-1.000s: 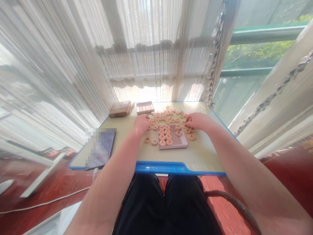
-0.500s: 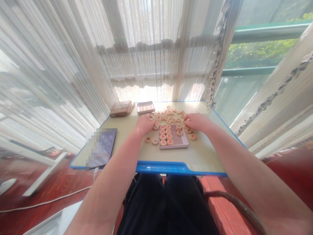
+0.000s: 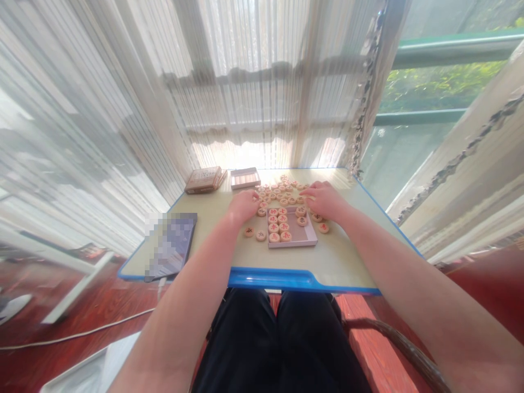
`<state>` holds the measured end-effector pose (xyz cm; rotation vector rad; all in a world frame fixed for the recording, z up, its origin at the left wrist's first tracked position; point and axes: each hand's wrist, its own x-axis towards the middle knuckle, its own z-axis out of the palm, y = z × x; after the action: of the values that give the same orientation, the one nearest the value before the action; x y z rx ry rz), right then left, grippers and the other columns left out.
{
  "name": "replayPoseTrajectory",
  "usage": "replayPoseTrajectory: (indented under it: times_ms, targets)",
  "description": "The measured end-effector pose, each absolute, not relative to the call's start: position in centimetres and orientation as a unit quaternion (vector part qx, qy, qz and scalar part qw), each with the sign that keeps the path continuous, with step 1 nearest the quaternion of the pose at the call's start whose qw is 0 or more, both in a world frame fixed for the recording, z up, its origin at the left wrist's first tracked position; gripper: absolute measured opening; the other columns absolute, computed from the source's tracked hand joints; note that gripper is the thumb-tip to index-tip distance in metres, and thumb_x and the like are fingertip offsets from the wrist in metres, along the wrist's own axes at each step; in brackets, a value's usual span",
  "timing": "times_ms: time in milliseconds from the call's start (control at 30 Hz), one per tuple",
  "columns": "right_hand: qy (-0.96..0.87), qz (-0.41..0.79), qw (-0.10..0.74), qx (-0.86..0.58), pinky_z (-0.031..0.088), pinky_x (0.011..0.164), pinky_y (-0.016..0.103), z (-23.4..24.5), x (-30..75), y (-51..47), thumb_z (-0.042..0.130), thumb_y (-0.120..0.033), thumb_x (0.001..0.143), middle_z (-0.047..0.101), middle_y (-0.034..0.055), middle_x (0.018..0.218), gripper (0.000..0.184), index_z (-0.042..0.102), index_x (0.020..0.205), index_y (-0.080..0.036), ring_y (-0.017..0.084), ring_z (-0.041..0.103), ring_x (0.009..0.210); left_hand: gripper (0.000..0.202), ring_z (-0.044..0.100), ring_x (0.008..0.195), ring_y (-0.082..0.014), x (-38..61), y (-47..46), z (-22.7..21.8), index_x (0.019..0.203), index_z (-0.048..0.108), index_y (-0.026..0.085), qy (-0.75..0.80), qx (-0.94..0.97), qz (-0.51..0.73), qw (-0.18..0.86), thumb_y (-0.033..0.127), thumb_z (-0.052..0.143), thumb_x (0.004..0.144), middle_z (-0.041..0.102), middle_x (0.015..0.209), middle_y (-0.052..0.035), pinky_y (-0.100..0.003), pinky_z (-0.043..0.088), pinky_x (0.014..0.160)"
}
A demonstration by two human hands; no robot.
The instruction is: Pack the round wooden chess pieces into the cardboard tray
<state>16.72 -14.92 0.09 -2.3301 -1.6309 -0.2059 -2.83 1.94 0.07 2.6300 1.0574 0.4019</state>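
Note:
Round wooden Chinese chess pieces (image 3: 280, 189) lie in a loose heap across the far middle of the table. In front of them sits a shallow open box (image 3: 298, 243). Two columns of red-marked pieces (image 3: 284, 227) fill its left side, and two black-marked pieces (image 3: 302, 221) lie at its upper right. My left hand (image 3: 244, 206) is at the heap's left edge, fingers bent but apart, fingertips against pieces. At the right edge, my right hand (image 3: 324, 201) reaches over pieces with its fingers spread; some pieces beneath it are hidden.
A second shallow tray (image 3: 244, 178) and a brown box (image 3: 203, 179) stand at the back left. A tablet (image 3: 174, 245), partly blurred out, lies at the left with a cable. Two loose pieces (image 3: 261, 235) rest left of the open box. The table has a blue edge (image 3: 270, 278).
My right hand has moved slightly left and away from me, its fingers now further over the heap. My left hand stays nearly in place. The pieces in the box look the same.

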Motion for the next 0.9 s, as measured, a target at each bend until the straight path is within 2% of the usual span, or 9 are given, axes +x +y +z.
replayPoseTrajectory:
  times_ms: [167, 267, 467, 667, 900]
  targets:
    - [-0.607, -0.055, 0.15, -0.778, 0.032, 0.1, 0.038, -0.2, 16.3, -14.6, 0.036, -0.025, 0.089, 0.056, -0.0008, 0.127, 0.04, 0.064, 0.116, -0.03, 0.025, 0.042, 0.112, 0.031, 0.062, 0.092, -0.0216, -2.9, 1.7, 0.3, 0.102, 0.068, 0.022, 0.346, 0.92, 0.131, 0.129, 0.021, 0.046, 0.08, 0.068, 0.102, -0.0072, -0.029, 0.045, 0.084]
    - [-0.618, -0.03, 0.131, -0.775, 0.03, 0.101, 0.037, -0.1, 16.0, -14.5, 0.034, -0.023, 0.089, 0.057, -0.0027, 0.127, 0.041, 0.065, 0.116, -0.029, 0.024, 0.042, 0.114, 0.036, 0.062, 0.091, -0.0223, -2.9, 1.6, 0.4, 0.104, 0.068, 0.023, 0.34, 0.923, 0.123, 0.13, 0.015, 0.045, 0.078, 0.068, 0.105, -0.0076, -0.029, 0.046, 0.083]
    - [-0.601, -0.034, 0.132, -0.788, 0.034, 0.098, 0.034, 0.4, 16.5, -14.7, 0.034, -0.025, 0.088, 0.064, 0.0007, 0.117, 0.038, 0.07, 0.102, -0.023, 0.022, 0.047, 0.11, 0.04, 0.062, 0.092, -0.0222, -3.0, 1.4, 0.5, 0.108, 0.067, 0.024, 0.335, 0.928, 0.11, 0.118, 0.012, 0.045, 0.076, 0.067, 0.107, -0.0076, -0.03, 0.045, 0.085]
    - [-0.561, -0.047, 0.14, -0.814, 0.04, 0.085, 0.035, 0.6, 16.7, -15.0, 0.047, -0.037, 0.082, 0.068, 0.0044, 0.098, 0.029, 0.07, 0.089, -0.021, 0.025, 0.05, 0.101, 0.041, 0.061, 0.096, -0.0223, -2.9, 1.1, 0.9, 0.107, 0.067, 0.024, 0.337, 0.928, 0.108, 0.116, 0.011, 0.046, 0.075, 0.065, 0.111, -0.0076, -0.029, 0.046, 0.086]
    - [-0.555, -0.05, 0.161, -0.814, 0.041, 0.081, 0.034, 0.5, 16.4, -15.0, 0.051, -0.036, 0.08, 0.067, 0.0054, 0.097, 0.024, 0.069, 0.084, -0.021, 0.024, 0.052, 0.097, 0.04, 0.06, 0.102, -0.0222, -2.8, 0.9, 1.0, 0.107, 0.067, 0.024, 0.336, 0.928, 0.112, 0.116, 0.011, 0.045, 0.076, 0.065, 0.114, -0.0056, -0.029, 0.044, 0.091]
